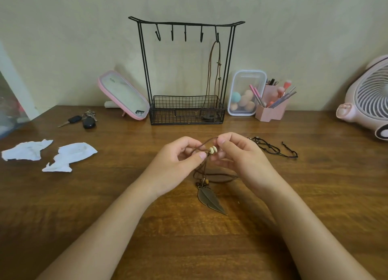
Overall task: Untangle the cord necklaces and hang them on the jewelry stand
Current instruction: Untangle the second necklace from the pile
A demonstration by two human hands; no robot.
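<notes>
A black wire jewelry stand stands at the back of the table, with a brown cord necklace hanging from its rightmost hook into the basket. My left hand and my right hand both pinch the brown cord of a necklace with two cream beads just above the table. Its bronze leaf pendant lies on the wood below my hands, with cord loops beside it. A dark cord necklace lies on the table to the right of my right hand.
Two torn white paper pieces lie at the left. Keys and a pink mirror sit left of the stand. A clear box of sponges, a pink brush holder and a pink fan are at the right.
</notes>
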